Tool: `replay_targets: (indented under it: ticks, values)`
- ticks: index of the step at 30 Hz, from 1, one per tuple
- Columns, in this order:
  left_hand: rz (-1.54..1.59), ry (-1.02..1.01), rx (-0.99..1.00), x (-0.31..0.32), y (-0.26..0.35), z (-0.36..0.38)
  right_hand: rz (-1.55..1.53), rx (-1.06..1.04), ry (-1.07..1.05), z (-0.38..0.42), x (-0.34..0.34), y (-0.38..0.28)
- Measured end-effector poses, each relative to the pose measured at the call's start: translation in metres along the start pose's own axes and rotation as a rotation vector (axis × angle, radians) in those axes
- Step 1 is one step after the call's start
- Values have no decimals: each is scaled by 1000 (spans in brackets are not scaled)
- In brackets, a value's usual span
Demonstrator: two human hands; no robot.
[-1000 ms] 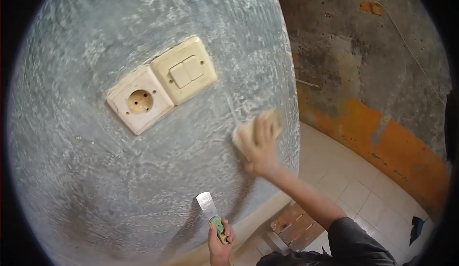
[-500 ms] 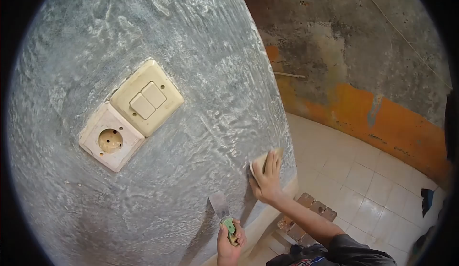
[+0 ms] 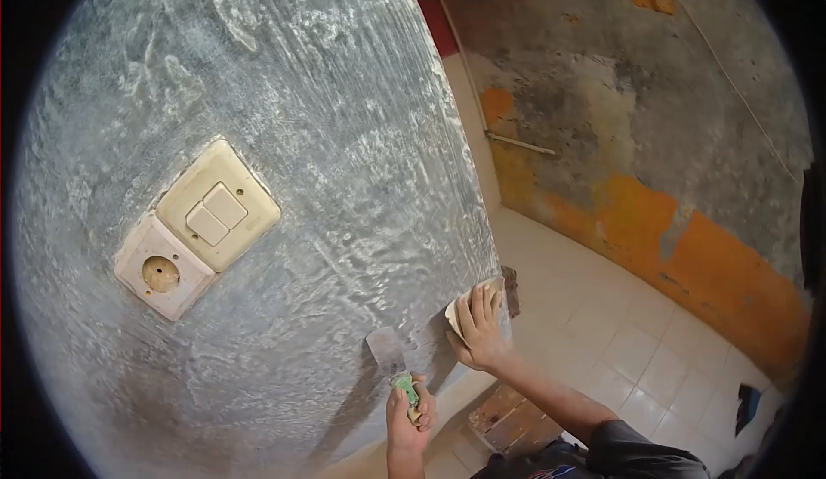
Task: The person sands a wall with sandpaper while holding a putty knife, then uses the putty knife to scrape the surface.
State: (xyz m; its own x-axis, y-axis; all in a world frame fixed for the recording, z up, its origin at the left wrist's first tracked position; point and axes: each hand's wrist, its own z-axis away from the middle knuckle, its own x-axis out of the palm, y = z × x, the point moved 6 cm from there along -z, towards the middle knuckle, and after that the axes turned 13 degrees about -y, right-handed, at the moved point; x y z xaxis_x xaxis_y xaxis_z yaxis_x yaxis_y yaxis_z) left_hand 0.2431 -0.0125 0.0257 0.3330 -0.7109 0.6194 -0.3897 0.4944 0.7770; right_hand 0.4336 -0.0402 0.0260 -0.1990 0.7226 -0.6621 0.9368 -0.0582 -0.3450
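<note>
Plaster wall [image 3: 284, 92], grey and streaked with pale skim marks, is filling most of the view above and to the left of both hands. Across from the hands, to the right, a second wall [image 3: 688, 135] is showing patches of orange paint over bare grey, and a pale tiled floor [image 3: 637, 341] is spreading out below the right forearm. Up and to the left of the hands, a cream double switch [image 3: 217, 215] is sitting touching a white socket [image 3: 159, 274], both tilted on the plaster. A slatted wooden piece [image 3: 508, 414] is lying on the floor just under the right arm.

The right hand [image 3: 478, 328] is lying with fingers spread and flat, pressing a sanding pad [image 3: 465, 302] against the wall near its outer edge; only the pad's pale rim is peeking out above the fingertips. It looks light, thin and somewhat flexible, so broad palm pressure is probably suiting it better than a pinch.

The left hand [image 3: 409, 410] is wrapping closed around the green handle of a putty knife [image 3: 391, 363], just below and left of the other hand, blade pointing up and resting close against the plaster. The blade looks thin, stiff and springy; the handle seems the sensible place to grip.
</note>
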Motion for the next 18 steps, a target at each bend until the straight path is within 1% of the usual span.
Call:
replay_targets:
  ticks: [1, 2, 3, 5, 6, 7, 8, 9, 11, 13, 14, 16, 18]
  values:
    - [-18, 22, 31, 7, -1, -6, -4, -27, -36, -8, -8, -3]
    - [-22, 51, 53, 13, -2, -9, 3, -39, -4, -23, -21, -1]
    - [-72, 56, 84, 21, -2, -15, 12, -54, 30, -55, -52, -4]
    - [-169, 58, 163, 34, 4, -31, -84, -110, 230, -103, -113, -14]
    - [-165, 82, 192, 41, 6, -38, -101, -140, 217, -113, -128, -18]
    - [-187, 86, 234, 50, 12, -45, -144, -141, 253, -122, -143, -20]
    - [-214, 92, 275, 56, 17, -48, -190, -138, 289, -127, -149, -22]
    - [-214, 117, 303, 59, 18, -49, -105, -122, 232, -121, -135, -20]
    - [-204, 177, 342, 63, 14, -54, -69, -129, 126, -86, -92, -7]
    - [-222, 221, 364, 63, 6, -55, -67, -186, -83, -36, -30, 9]
    - [-237, 257, 355, 62, 1, -55, -72, -211, -82, -43, -33, 6]
    - [-224, 261, 374, 65, -2, -56, -12, -216, 23, -56, -59, -5]
    - [-217, 272, 397, 69, -5, -56, -25, -260, 99, -108, -118, -29]
